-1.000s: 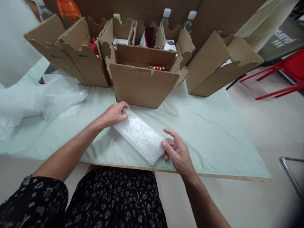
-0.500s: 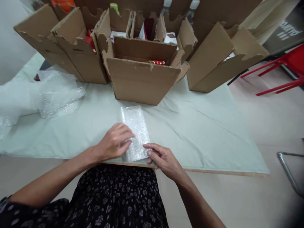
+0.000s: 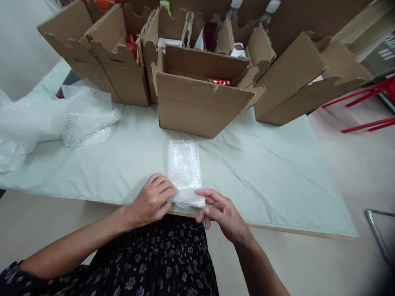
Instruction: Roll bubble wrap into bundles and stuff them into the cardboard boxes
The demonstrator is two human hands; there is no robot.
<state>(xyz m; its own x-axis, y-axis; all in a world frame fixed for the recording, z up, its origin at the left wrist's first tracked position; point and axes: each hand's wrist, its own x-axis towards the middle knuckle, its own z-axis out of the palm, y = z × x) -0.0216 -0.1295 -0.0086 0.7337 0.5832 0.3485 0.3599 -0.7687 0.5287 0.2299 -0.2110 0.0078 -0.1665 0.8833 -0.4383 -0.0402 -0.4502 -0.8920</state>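
Observation:
A flat strip of clear bubble wrap (image 3: pixel 185 166) lies on the pale green cloth near the table's front edge, its near end folded over. My left hand (image 3: pixel 156 197) grips the left side of that fold between thumb and fingers. At the right corner of the fold is my right hand (image 3: pixel 217 209), its fingers apart and the index fingertip touching the wrap.
An open cardboard box (image 3: pixel 203 102) with a red item inside stands just beyond the wrap. Behind it is a row of open boxes (image 3: pixel 120 74). Another box (image 3: pixel 286 82) leans at the right. Loose bubble wrap (image 3: pixel 86 115) lies at the left.
The near end of the bubble wrap has been folded up. My left hand has closed on the fold, and my right hand's fingers have spread. The view has shifted slightly.

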